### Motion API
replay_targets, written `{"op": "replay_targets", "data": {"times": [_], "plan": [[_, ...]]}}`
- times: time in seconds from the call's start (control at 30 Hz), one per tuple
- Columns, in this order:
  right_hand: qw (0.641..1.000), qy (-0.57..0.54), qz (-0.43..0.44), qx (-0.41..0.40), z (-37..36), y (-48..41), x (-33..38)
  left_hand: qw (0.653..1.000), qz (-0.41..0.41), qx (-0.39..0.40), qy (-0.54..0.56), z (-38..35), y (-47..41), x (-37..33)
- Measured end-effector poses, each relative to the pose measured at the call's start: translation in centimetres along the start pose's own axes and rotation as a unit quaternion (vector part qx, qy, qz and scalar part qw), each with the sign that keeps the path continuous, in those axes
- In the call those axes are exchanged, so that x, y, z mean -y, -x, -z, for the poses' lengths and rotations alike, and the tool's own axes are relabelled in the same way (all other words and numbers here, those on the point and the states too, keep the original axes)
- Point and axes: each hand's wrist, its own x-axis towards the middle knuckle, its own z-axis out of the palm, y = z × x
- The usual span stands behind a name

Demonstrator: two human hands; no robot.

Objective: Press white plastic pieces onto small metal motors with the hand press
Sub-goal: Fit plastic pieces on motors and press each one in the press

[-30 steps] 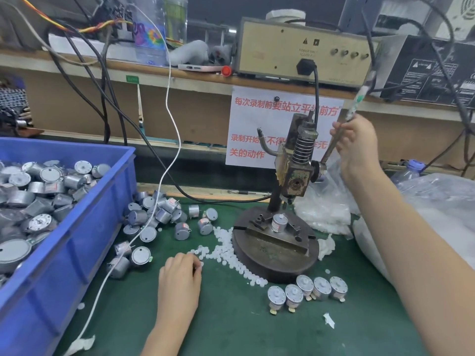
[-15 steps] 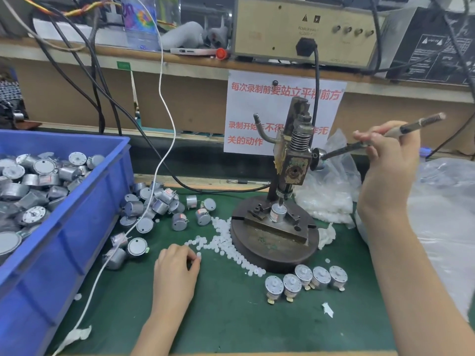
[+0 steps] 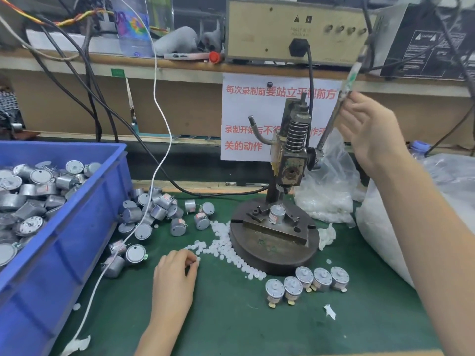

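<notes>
The hand press (image 3: 290, 160) stands on a round iron base (image 3: 272, 247) on the green mat. A small metal motor (image 3: 277, 214) sits upright in the fixture under the raised ram. My right hand (image 3: 370, 129) holds the press lever (image 3: 334, 116), which is tilted up and back. My left hand (image 3: 177, 273) rests on the mat and pinches a white plastic piece (image 3: 196, 260) at the edge of the loose white pieces (image 3: 221, 242). Several motors (image 3: 305, 282) stand in a row in front of the base.
A blue bin (image 3: 64, 240) full of motors fills the left side. More loose motors (image 3: 156, 214) lie beside it, under a white cable (image 3: 144, 217). Clear plastic bags (image 3: 331, 194) lie at the right. A shelf with a power unit (image 3: 295, 29) runs along the back.
My right hand has swung the lever from its lowered position back up, and the ram has risen off the motor. My left hand has stayed at the white pieces.
</notes>
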Motion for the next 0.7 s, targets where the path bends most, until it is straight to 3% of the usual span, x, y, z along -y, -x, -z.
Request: {"op": "replay_targets", "data": {"times": [0.17, 0.3, 0.4, 0.47, 0.57, 0.7], "plan": [[0.978, 0.090, -0.145, -0.120, 1.2, 1.5, -5.1, 0.999, -0.003, -0.010, 0.035, 0.0, 0.1, 0.0], [0.939, 0.223, -0.257, -0.043, 0.4, 5.1, -10.6, 0.996, 0.020, -0.029, 0.076, 0.2, 0.3, -0.1], [0.927, 0.323, -0.192, 0.022, -1.5, 6.7, -12.8, 0.991, 0.051, -0.059, 0.113, 0.3, 0.1, 0.0], [0.900, 0.412, -0.131, 0.056, -2.3, 7.0, -14.2, 0.990, 0.067, -0.065, 0.109, 0.4, 0.0, 0.0], [0.848, 0.525, -0.061, 0.043, -2.6, 7.2, -15.8, 0.990, 0.077, -0.065, 0.096, 0.4, -0.1, 0.0], [0.810, 0.585, 0.023, 0.039, -2.6, 7.7, -16.4, 0.995, 0.076, -0.039, 0.060, 0.5, -0.1, -0.2]]}}
